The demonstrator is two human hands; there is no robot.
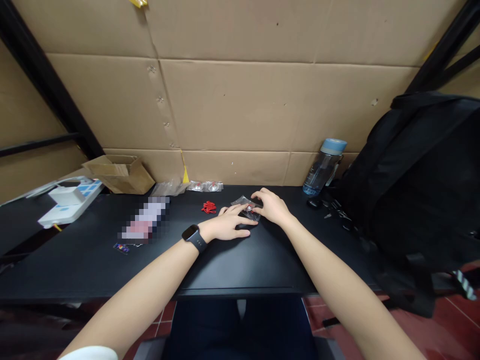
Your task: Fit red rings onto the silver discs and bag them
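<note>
A small clear plastic bag (pixel 256 216) with something silvery and red in it lies on the black table, between my two hands. My left hand (pixel 227 225), wearing a dark watch (pixel 194 238) on its wrist, rests with spread fingers on the bag's left side. From the right, my right hand (pixel 275 207) reaches to the bag with bent fingers; thumb and forefinger are apart, and the thumb touches the bag's edge. Just left of the bag is a bundle of red cord (pixel 209 207). Further back lie small clear packets (pixel 205 186) with shiny contents.
A brown paper box (pixel 120 175) and a white power strip (pixel 71 205) stand at the left, near a blurred-out item (pixel 146 220). Crumpled clear plastic (pixel 168 187) lies behind. To the right are a blue-lidded bottle (pixel 324 167), keys (pixel 333 209) and a black backpack (pixel 420 190).
</note>
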